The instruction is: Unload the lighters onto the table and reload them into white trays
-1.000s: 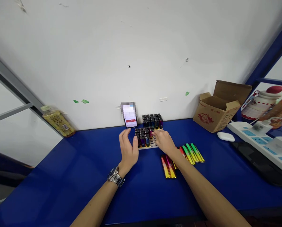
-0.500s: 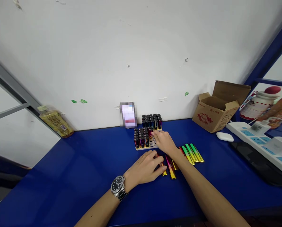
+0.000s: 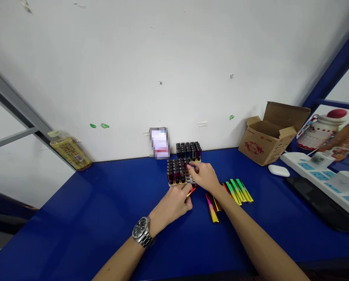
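On the blue table a tray (image 3: 178,183) holds several upright lighters (image 3: 177,171). My right hand (image 3: 203,176) rests at the tray's right side, fingers pinched on a lighter standing in it. My left hand (image 3: 173,205), a watch on its wrist, is closed round a red-and-gold lighter (image 3: 191,191) just in front of the tray. More red and gold lighters (image 3: 212,205) lie loose under my right forearm, and green-yellow ones (image 3: 239,190) lie further right. A second full tray of lighters (image 3: 188,150) stands against the wall.
A phone (image 3: 159,143) leans on the wall beside the back tray. A drink bottle (image 3: 69,150) lies at the far left. At the right are an open cardboard box (image 3: 272,134), a white earbud case (image 3: 278,169) and a power strip (image 3: 323,175).
My left hand came down from the tray's left side to the loose lighters, took one up and brought it toward the tray. My right hand stayed at the tray.
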The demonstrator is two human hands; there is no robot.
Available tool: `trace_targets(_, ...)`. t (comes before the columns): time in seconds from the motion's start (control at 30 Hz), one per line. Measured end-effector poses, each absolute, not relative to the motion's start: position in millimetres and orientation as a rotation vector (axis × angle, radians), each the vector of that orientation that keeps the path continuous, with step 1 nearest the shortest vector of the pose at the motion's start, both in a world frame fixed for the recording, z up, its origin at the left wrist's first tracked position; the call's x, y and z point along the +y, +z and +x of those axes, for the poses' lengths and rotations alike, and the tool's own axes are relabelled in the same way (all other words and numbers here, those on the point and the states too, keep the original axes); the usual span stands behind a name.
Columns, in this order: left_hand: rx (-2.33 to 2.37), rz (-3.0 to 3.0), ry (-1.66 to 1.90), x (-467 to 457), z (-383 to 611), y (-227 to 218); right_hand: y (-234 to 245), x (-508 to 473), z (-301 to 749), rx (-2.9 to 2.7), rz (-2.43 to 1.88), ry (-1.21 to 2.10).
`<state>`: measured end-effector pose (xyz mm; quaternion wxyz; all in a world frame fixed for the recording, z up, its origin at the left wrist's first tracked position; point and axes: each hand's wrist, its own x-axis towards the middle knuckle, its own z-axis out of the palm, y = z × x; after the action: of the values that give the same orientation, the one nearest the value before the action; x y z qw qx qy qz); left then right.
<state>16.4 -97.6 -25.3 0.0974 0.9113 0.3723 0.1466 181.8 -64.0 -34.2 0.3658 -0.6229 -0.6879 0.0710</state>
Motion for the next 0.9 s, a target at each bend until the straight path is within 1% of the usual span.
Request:
trace_targets(0.1, 1.036, 2.545, 0.732, -96, 15, -25, -36, -64, 185, -1.528, -1.436, 0.208)
trace_targets(0.2, 0.940, 2.213, 1.050, -96, 16, -22, -35, -66, 187, -1.343, -1.187, 0.274)
trace_targets(0.3, 0.878, 1.889, 1.206, -95, 18, -22, -32, -71, 185, -1.522, -0.994, 0.270)
trace_targets(0.37, 0.852, 1.807, 1.248, -94, 19, -24, -29, -74, 178, -1.690, -0.934, 0.238)
trace_targets(0.43, 0.850, 1.834, 1.276, -93, 18, -25, -27, -77, 170, -1.740, -0.925, 0.221)
trace_targets(0.53, 0.928, 2.093, 1.388, -90, 14, -26, -26, -79, 161, -1.614, -0.963, 0.264)
trace_targets(0.63, 0.990, 2.358, 1.621, -87, 10, -27, -28, -78, 159, -1.417, -0.975, 0.436)
trace_targets(0.7, 1.060, 2.344, 1.754, -83, 7, -29, -29, -75, 161, -1.299, -0.944, 0.587)
trace_targets(0.8, 1.283, 2.105, 1.809, -74, 5, -37, -30, -71, 164, -1.160, -0.897, 0.756)
trace_targets(0.9, 1.406, 1.792, 1.625, -64, 3, -47, -28, -69, 166, -1.056, -0.870, 0.911)
